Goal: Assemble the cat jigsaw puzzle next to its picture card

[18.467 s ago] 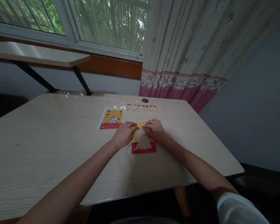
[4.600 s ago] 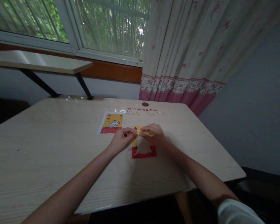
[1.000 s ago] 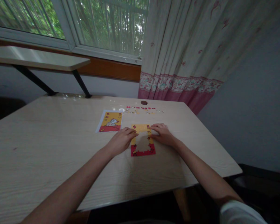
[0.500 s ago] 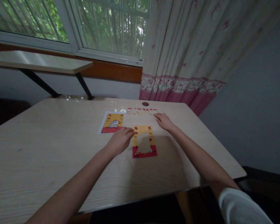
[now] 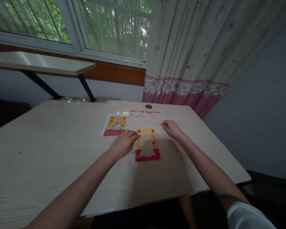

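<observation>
A yellow and red puzzle frame (image 5: 147, 156) lies on the wooden table (image 5: 62, 159), its border filled and its middle bare. My left hand (image 5: 123, 144) rests with curled fingers on the frame's left edge. My right hand (image 5: 171, 128) hovers just right of the frame's top corner, fingers pinched on a small piece I cannot make out clearly. A row of loose puzzle pieces (image 5: 146, 113) lies farther back. A reference picture (image 5: 114, 125) with a white animal on yellow and red lies left of the frame.
A round cable hole (image 5: 148, 106) sits near the table's far edge. A flowered curtain (image 5: 188, 54) hangs behind on the right. A second desk (image 5: 38, 63) stands under the window at the left. The table's right edge drops off beside a grey wall.
My right hand left the frame's top right, reached back to the row of loose pieces, and has drawn back toward the frame with fingers pinched. My left hand has stayed on the frame's left edge.
</observation>
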